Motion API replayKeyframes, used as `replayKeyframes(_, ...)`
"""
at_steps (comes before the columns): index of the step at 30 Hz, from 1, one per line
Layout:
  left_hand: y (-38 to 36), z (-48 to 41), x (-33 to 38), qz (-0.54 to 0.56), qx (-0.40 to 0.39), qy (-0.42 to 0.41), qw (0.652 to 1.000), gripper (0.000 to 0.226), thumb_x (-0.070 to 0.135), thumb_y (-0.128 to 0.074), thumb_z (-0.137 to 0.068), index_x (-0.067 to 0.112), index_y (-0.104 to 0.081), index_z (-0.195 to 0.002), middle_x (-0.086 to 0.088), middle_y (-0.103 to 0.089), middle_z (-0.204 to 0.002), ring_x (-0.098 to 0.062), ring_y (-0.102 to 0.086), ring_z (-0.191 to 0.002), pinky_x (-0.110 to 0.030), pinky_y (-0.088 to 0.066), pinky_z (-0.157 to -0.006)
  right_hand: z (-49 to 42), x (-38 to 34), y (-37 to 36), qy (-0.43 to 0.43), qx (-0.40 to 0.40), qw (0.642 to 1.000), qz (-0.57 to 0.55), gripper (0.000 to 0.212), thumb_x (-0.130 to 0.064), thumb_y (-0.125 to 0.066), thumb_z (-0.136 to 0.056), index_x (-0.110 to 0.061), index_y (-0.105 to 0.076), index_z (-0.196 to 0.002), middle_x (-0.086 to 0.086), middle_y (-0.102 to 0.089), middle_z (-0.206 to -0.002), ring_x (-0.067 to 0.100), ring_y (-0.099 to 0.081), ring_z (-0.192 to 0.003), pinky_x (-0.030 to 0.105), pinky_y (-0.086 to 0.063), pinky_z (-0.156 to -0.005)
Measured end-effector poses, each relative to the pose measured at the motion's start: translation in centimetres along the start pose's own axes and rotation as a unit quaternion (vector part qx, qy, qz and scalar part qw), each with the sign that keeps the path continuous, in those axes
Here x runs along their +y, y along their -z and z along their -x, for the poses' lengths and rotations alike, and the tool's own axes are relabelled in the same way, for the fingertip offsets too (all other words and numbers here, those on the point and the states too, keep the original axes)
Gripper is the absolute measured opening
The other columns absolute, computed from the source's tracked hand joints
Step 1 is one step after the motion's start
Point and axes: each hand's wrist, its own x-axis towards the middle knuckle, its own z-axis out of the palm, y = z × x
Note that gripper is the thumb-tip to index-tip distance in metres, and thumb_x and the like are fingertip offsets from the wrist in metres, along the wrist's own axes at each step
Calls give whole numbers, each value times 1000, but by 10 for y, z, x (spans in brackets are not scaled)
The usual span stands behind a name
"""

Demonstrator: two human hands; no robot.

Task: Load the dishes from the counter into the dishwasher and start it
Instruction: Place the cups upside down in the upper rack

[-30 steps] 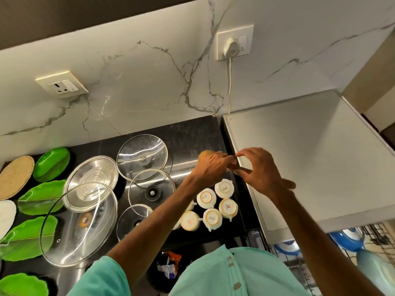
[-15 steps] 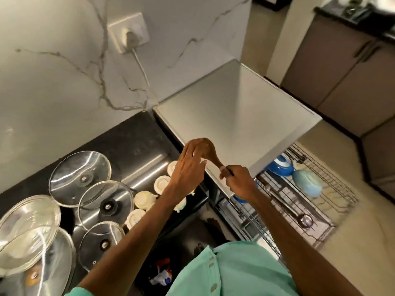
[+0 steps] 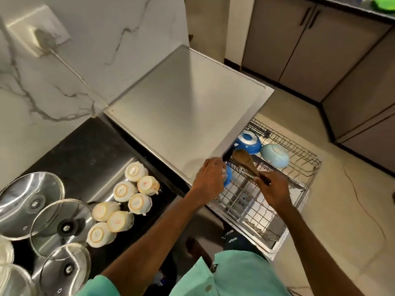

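While the right hand (image 3: 274, 190) has its grip curled round the handle end of the wooden spoon (image 3: 243, 160), the spoon's bowl points to eleven o'clock above the pulled-out dishwasher rack (image 3: 252, 212). It is probably held there so it can be laid flat across the wires rather than dropped through them. At nine o'clock of the spoon, the left hand (image 3: 210, 180) curls its fingers over the rim of a blue dish (image 3: 228, 178) at the rack's edge, perhaps to steady it and make room. Whether that grip pinches the dish or only leans on it I cannot tell. At one o'clock of the spoon sit a darker blue dish (image 3: 249, 143) and a pale blue bowl (image 3: 275, 155), which crowd that end of the rack. Towards eight o'clock, on the black worktop (image 3: 89, 150), upturned cups (image 3: 128, 199) and glass lids (image 3: 62, 227) are not yet loaded.
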Motion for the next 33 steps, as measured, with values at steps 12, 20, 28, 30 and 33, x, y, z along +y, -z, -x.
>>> replayKeyframes(12,-141,-93,19,-55,-185,71,979,30,14,-58,-88,14,-56,-118,-9,-56,-125,-27,-52,-120,-42,-50,-97,-127,154,-82,-110,-115,972,171,8,-23,-67,-89,-25,-73,-85,-5,-61,-75,16,-62,-69,40,-60,-69)
replayKeyframes(20,-195,-119,-2,-34,-196,114,973,23,15,-62,-93,15,-62,-116,-3,-63,-115,-19,-61,-108,-32,-54,-92,-184,184,-141,-48,-153,956,245,8,-16,-70,-90,-18,-70,-98,3,-63,-87,17,-59,-74,32,-52,-66)
replayKeyframes(28,-210,-146,-12,-44,-198,145,968,30,13,-64,-93,15,-60,-122,-5,-60,-121,-21,-60,-111,-37,-56,-93,-211,191,-171,-17,-157,949,272,15,-18,-69,-91,-16,-64,-106,2,-60,-94,16,-58,-75,33,-57,-67)
replayKeyframes(30,-212,-151,-15,-64,-208,153,964,33,16,-62,-95,14,-56,-127,-8,-58,-125,-25,-58,-116,-39,-56,-94,-216,192,-177,-15,-150,956,253,17,-18,-67,-93,-14,-61,-108,4,-61,-96,17,-60,-76,34,-58,-69)
replayKeyframes(33,-214,-155,-21,-91,-224,149,959,34,17,-61,-95,11,-52,-127,-12,-55,-128,-30,-56,-121,-40,-53,-96,-220,194,-184,-13,-138,967,212,19,-17,-66,-94,-11,-58,-111,7,-64,-98,18,-62,-79,35,-58,-71)
